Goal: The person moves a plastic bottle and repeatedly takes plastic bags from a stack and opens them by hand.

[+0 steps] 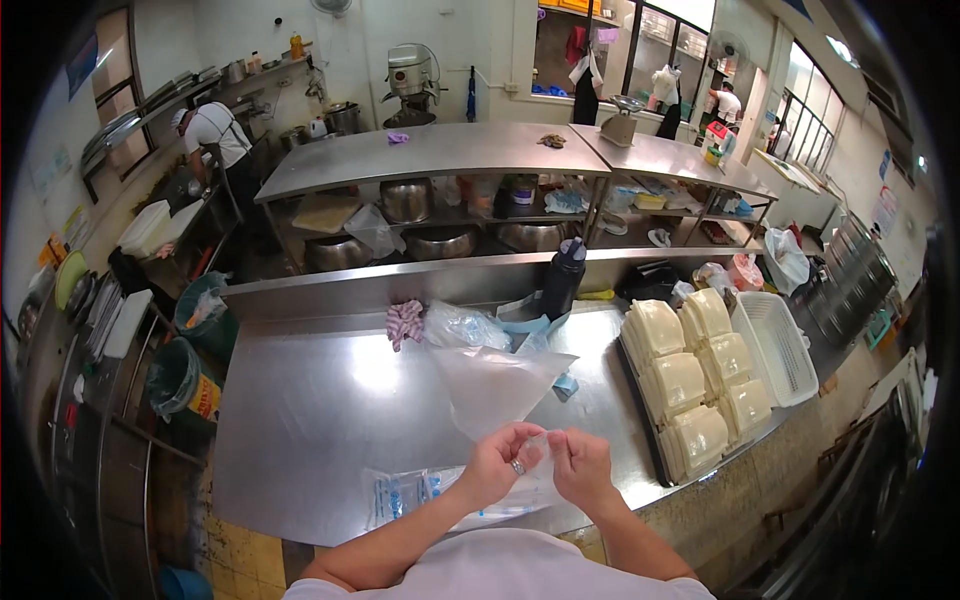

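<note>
Translucent plastic [497, 388] is pinched by the fingers of the left hand [500, 464] and the right hand [582, 466], held above the metal surface [290, 430], with cream containers [678, 380] stacked to the right.

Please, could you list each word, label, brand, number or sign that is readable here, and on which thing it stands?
No text is clear enough to quote.
Clear plastic packaging on the table: blue print, too blurred.
Yellow patch on the bin: red marks, too blurred.
Sheet on the right wall: too small.
</note>
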Action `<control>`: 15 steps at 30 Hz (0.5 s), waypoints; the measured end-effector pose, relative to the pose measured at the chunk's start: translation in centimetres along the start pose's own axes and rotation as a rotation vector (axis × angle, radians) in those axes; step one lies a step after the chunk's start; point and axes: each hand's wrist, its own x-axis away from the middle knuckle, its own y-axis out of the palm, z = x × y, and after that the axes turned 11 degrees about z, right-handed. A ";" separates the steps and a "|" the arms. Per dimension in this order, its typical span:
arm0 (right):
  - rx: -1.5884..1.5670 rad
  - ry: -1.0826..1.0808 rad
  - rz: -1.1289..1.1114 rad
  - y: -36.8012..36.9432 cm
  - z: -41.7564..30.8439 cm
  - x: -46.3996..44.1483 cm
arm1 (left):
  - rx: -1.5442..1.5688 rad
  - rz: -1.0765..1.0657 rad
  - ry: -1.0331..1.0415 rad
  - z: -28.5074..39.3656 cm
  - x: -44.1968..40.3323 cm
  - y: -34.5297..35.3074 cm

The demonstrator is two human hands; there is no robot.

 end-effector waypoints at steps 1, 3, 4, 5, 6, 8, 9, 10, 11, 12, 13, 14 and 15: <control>0.006 0.007 -0.004 0.2 0.1 0.0 | -0.093 -0.009 -0.010 0.0 -0.1 -0.4; -0.004 0.065 -0.030 0.3 -0.1 -0.2 | -0.140 -0.047 0.023 -0.3 -0.4 -1.1; -0.009 0.093 -0.044 0.5 -0.1 -0.4 | -0.094 -0.074 0.067 -0.8 -0.7 -1.6; -0.033 0.172 -0.049 0.7 0.3 -0.5 | -0.049 -0.102 0.109 -1.0 -1.0 -1.9; -0.056 0.253 -0.054 0.9 1.1 -0.5 | -0.054 -0.146 0.203 -0.4 -1.0 -1.9; -0.372 0.530 -0.018 1.1 2.4 -1.0 | -0.006 -0.204 0.262 1.8 -0.3 -1.8; -0.670 0.722 0.025 1.2 3.0 -1.9 | 0.046 -0.217 0.226 2.7 0.1 -1.8; -0.972 0.910 0.067 1.1 3.6 -2.9 | 0.152 -0.197 0.061 3.7 0.8 -2.4; -1.178 0.981 0.011 0.4 3.7 -3.9 | 0.257 -0.176 -0.106 4.3 1.1 -3.0; -1.385 1.050 -0.043 -0.8 3.6 -4.9 | 0.399 -0.272 -0.043 4.2 0.1 -4.0; -1.594 1.114 -0.098 -1.6 3.2 -5.9 | 0.542 -0.369 0.020 3.7 -2.0 -5.2; -1.640 1.055 -0.182 -1.7 2.3 -7.2 | 0.685 -0.463 0.084 4.0 -3.5 -5.9; -1.686 0.989 -0.265 -1.5 1.3 -8.8 | 0.693 -0.292 0.036 6.2 -3.8 -5.5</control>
